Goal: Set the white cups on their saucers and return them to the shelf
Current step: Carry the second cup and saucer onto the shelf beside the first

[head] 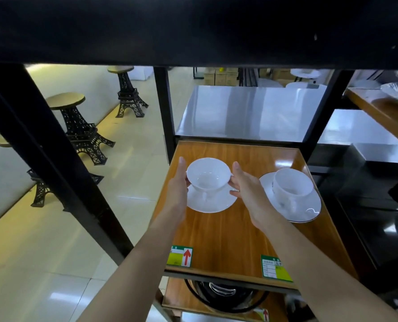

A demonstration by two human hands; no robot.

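Left hand [178, 182]: grips saucer [210, 201] rim, left side | Right hand [245, 184]: grips saucer, right side | Cup [208, 174]: upright on held saucer, over wooden shelf [228, 233] | Second cup [292, 183]: on second saucer [309, 205], resting on shelf, right.

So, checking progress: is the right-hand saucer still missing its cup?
No, a cup already sits on the right saucer.

A wooden shelf [228, 233] fills the lower centre; a white saucer [307, 212] bearing a cup [292, 183] rests at its right edge.
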